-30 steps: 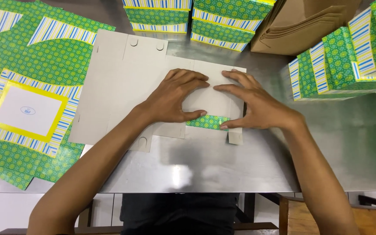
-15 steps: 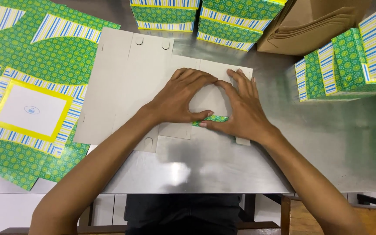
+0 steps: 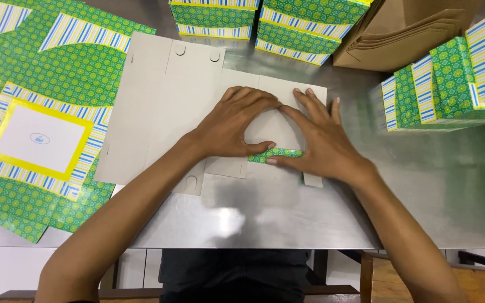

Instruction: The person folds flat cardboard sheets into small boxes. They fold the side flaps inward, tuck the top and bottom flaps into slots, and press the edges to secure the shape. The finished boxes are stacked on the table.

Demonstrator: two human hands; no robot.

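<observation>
A: What could go wrong here?

B: A crooked crease is the likeliest fault. The grey box blank (image 3: 158, 112) is pinned by flat palms only, so it could be slid on the smooth metal if pressure is given unevenly. The green flap (image 3: 276, 153) could spring back if it is let go too soon.

A: How are the hands placed?

B: The left hand (image 3: 234, 126) is spread flat on the folded panel, nothing gripped. The right hand (image 3: 318, 140) is laid open beside it, its thumb pressed along the green flap. No closed grip is seen on either.

A: And the surroundings?

B: Printed green sheets (image 3: 35, 118) are stacked at the left of the steel table (image 3: 444, 191); finished green boxes (image 3: 450, 84) and brown card (image 3: 399, 33) are kept at the right.
</observation>
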